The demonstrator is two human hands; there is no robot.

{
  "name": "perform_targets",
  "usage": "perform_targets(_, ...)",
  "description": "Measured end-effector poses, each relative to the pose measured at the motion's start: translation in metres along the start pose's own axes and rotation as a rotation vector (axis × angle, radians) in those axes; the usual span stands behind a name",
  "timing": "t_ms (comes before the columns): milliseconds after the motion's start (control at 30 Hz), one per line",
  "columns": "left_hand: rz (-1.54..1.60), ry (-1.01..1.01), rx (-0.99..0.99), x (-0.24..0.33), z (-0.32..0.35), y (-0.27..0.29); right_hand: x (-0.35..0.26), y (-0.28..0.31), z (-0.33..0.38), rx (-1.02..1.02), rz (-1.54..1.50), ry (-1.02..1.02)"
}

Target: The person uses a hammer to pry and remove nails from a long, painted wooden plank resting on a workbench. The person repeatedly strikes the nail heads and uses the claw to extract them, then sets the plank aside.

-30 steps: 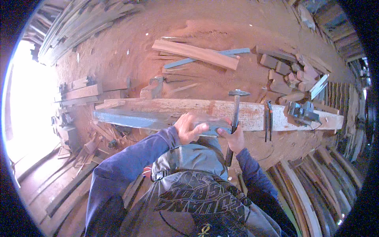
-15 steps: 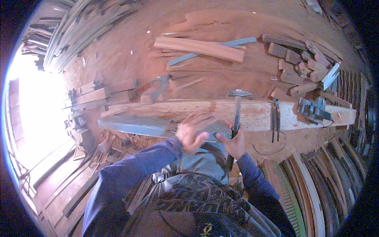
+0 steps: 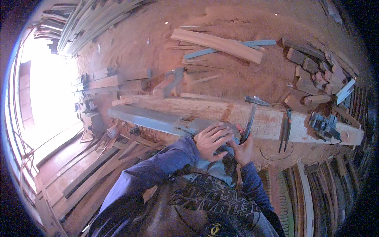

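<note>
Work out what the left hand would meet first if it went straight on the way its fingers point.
Ahead of the left hand, most likely the right hand, then the hammer it holds; depth is unclear.

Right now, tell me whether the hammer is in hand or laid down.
In hand: the hammer has its handle in the right hand, the metal head sticking out beyond it.

Reddish floor (image 3: pixel 221 19), bright opening (image 3: pixel 55 94)
</note>
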State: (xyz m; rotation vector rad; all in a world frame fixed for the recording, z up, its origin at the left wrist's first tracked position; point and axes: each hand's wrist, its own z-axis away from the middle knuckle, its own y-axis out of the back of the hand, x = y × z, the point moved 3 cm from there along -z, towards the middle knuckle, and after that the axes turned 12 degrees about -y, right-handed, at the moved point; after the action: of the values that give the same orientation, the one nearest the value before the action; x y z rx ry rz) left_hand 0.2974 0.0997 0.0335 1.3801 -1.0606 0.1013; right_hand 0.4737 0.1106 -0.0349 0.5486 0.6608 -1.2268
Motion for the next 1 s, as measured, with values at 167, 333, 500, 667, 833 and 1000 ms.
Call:
perform_targets(167,-0.06,-0.221,0.04,-0.012,0.042,0.01,-0.002,-0.002,0.001,0.052,0.023,0.054)
perform_targets(333,-0.189,-0.338,0.065,-0.017,0.063,0.008,0.002,-0.005,0.003,-0.052,-0.199,-0.13)
perform_targets(500,-0.244,-0.287,0.179,-0.01,0.071,0.016,0.004,-0.001,-0.001,0.073,0.021,0.051)
perform_targets(667,-0.178,-0.171,0.3,0.01,0.078,0.02,0.029,0.013,-0.009,-0.038,0.028,0.002)
perform_targets(833,-0.082,0.257,0.444,0.026,0.102,0.029,0.054,0.067,-0.035,0.032,0.104,-0.055)
perform_targets(1000,-0.244,0.659,0.598,0.01,0.138,0.046,0.059,0.109,-0.05,0.172,0.726,0.21)
